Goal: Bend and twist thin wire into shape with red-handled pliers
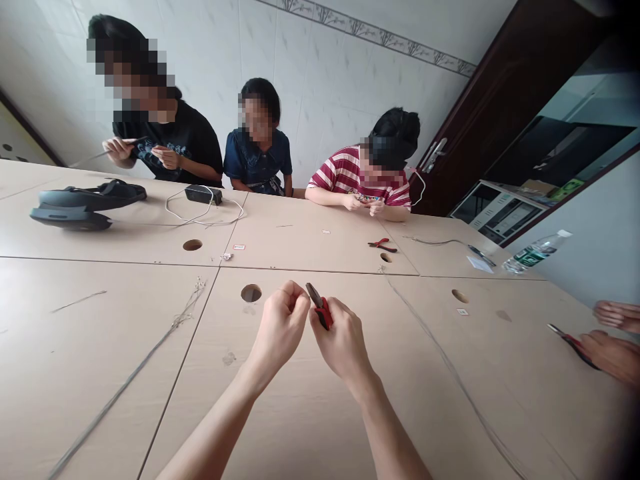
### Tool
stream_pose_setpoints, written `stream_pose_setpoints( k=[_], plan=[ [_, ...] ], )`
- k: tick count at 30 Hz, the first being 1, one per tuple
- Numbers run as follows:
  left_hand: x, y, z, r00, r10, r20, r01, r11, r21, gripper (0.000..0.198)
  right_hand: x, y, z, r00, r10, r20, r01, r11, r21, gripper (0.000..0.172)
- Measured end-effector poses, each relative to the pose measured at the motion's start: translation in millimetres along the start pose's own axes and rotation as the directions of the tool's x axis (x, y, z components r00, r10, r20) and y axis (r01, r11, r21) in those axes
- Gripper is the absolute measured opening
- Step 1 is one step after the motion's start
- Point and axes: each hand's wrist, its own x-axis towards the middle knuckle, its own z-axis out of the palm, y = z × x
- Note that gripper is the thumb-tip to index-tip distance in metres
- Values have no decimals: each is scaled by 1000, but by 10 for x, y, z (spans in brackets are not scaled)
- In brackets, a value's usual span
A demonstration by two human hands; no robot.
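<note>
My right hand (343,333) is wrapped round red-handled pliers (324,311), whose dark jaws point up and left. Close beside the jaws, my left hand (283,327) is closed in a pinch; whatever its fingers hold is too small to make out. Both hands are above the light wooden table (280,427), just below a round hole. A bundle of thin grey wires (135,373) lies on the table to the left of my hands. Another long wire bundle (445,357) runs down the table to the right.
Three people sit across the table. Red pliers (383,246), a headset (83,203), a black box (203,194) with a white cable and a water bottle (537,253) lie on it. Another person's hands (613,347) hold pliers at the right edge.
</note>
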Motion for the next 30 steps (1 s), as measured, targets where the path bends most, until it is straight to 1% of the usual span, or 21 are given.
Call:
stream_pose_setpoints(
  k=[8,13,16,20,22,30],
  plan=[
    [6,0,-10,1000,-9,13,8,999,40,16,24,-5,-20,1000,17,4,-17,1000,17,26],
    [22,-16,-27,999,-18,38,14,994,105,16,28,19,-28,1000,27,6,-27,1000,2,25],
    [28,-29,-30,998,-5,60,-3,991,135,18,30,22,-36,1000,29,5,-29,999,-13,24],
    [25,-44,-16,997,59,54,-64,993,104,33,31,14,-39,1000,17,-7,-17,1000,-12,25],
    [21,-50,-1,995,85,51,-88,993,77,37,30,12,-33,1000,7,-11,-7,1000,1,25],
    [5,-94,25,979,182,87,-181,983,-25,37,45,12,-44,1000,15,2,-15,998,61,28]
  ],
)
